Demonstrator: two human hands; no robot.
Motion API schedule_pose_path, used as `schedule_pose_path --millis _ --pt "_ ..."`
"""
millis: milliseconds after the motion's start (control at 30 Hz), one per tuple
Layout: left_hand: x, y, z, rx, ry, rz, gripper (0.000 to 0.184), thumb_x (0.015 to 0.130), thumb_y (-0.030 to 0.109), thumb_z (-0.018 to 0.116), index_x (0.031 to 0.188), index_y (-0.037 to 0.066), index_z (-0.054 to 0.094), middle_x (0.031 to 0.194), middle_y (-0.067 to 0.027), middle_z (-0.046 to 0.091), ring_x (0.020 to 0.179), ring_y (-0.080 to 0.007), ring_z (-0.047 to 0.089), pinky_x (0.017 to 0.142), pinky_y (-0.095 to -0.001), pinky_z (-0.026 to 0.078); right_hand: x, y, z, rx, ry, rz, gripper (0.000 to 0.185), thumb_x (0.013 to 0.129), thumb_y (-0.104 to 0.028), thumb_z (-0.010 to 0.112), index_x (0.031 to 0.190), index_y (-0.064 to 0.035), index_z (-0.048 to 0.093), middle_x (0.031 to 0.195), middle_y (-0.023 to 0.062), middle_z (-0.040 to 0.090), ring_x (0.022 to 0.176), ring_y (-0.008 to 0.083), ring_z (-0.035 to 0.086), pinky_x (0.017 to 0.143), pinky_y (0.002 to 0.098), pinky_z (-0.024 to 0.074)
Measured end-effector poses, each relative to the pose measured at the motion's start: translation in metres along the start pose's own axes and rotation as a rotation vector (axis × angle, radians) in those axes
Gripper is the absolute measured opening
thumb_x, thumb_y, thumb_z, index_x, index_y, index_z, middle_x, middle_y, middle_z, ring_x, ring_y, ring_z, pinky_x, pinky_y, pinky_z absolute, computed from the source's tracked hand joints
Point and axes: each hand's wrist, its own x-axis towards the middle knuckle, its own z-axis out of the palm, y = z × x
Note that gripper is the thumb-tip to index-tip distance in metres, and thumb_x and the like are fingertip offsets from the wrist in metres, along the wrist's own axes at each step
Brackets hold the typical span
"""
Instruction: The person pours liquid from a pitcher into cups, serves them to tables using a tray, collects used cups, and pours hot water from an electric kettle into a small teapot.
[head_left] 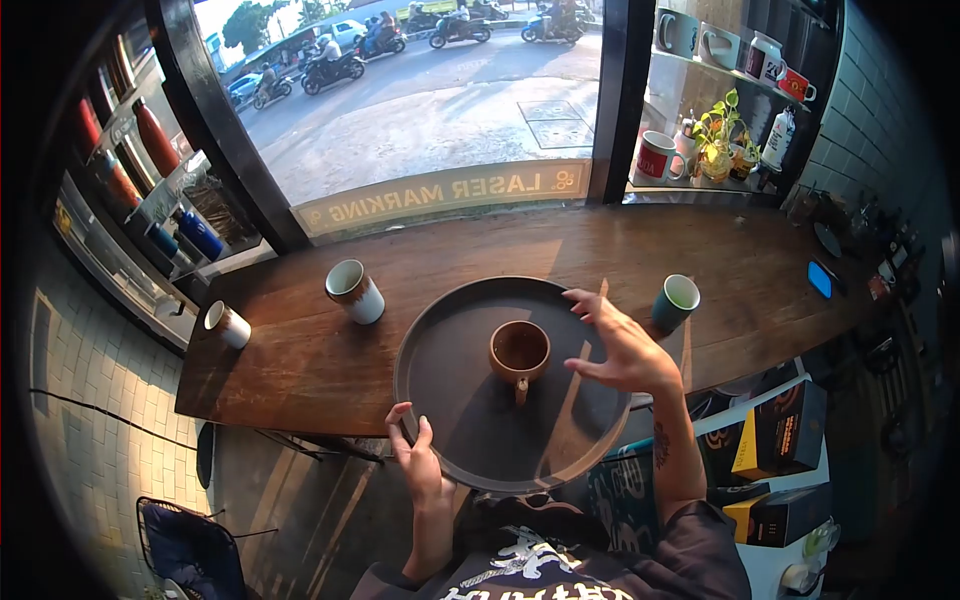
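Note:
A round dark tray (460,420) lies partly over the front edge of the wooden table, and a brown cup (520,350) stands upright on it, its handle toward me. My left hand (418,460) grips the tray's near left rim, thumb on the inside and fingers at the outer edge. Over the tray's right side is my right hand (625,345), fingers spread and holding nothing, apart from the cup. Just right of that hand stands a green cup (676,302).
On the wooden table (280,350) stand a tall white and brown cup (355,292) and a small white and brown cup (228,325) at the left. Boxes (780,430) lie at the lower right. A chair (190,550) is at the lower left.

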Motion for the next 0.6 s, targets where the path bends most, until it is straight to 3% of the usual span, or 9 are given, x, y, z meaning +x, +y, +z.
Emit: schedule_pose_path --millis 33,100,200,333,433,600 --pt "0.0 -0.001 -0.002 0.007 -0.005 -0.002 0.029 0.096 -0.003 0.046 0.116 0.016 0.05 0.115 -0.0022 0.043 0.103 -0.0143 0.045 0.091 -0.0308 0.044 0.007 -0.001 0.005 0.002 -0.002 -0.001 0.096 0.068 -0.008 0.08 0.145 -0.0082 0.024 0.136 0.021 0.043 0.123 0.0368 0.048 0.102 0.0415 0.0425" --pt "0.003 -0.003 -0.005 0.009 -0.013 -0.002 0.029 0.096 -0.002 0.046 0.117 0.016 0.05 0.116 -0.0024 0.043 0.104 -0.0145 0.045 0.091 -0.0311 0.043 0.025 0.007 0.018 0.036 -0.243 -0.182 0.1 0.066 -0.008 0.081 0.147 -0.0097 0.022 0.139 0.0208 0.039 0.126 0.0373 0.046 0.105 0.0409 0.0408" --pt "0.003 -0.006 -0.008 0.049 -0.02 0.019 0.03 0.096 -0.002 0.045 0.118 0.017 0.049 0.117 -0.003 0.042 0.106 -0.0154 0.045 0.092 -0.0318 0.043 0.042 0.012 0.028 0.006 -0.425 -0.258 0.107 0.062 -0.01 0.084 0.148 -0.0116 0.02 0.14 0.0188 0.038 0.127 0.0353 0.045 0.108 0.041 0.0392" --pt "0.0 -0.004 -0.004 0.037 -0.043 0.018 0.031 0.095 -0.002 0.045 0.12 0.017 0.047 0.118 -0.0045 0.042 0.107 -0.0168 0.045 0.093 -0.0327 0.043 0.051 0.009 0.04 0.052 -0.385 -0.235 0.113 0.059 -0.011 0.086 0.149 -0.012 0.018 0.137 0.0183 0.041 0.127 0.0356 0.045 0.107 0.0406 0.0396" --pt "0.0 0.0 0.0 0.023 -0.063 0.012 0.032 0.096 -0.002 0.044 0.121 0.017 0.046 0.118 -0.0057 0.043 0.106 -0.0174 0.047 0.091 -0.0327 0.045 0.056 0.015 0.047 0.109 -0.296 -0.246 0.108 0.061 -0.019 0.086 0.147 -0.0104 0.024 0.137 0.0164 0.043 0.125 0.0355 0.047 0.105 0.0399 0.0415" --pt "-0.003 0.004 0.004 0.041 -0.048 -0.006 0.032 0.097 -0.002 0.043 0.122 0.017 0.046 0.121 -0.0069 0.044 0.106 -0.0181 0.049 0.09 -0.0331 0.049 0.063 0.018 0.042 0.001 -0.263 -0.308 0.088 0.056 -0.024 0.086 0.131 -0.0026 0.045 0.122 0.0167 0.056 0.116 0.0333 0.054 0.098 0.0402 0.0449"
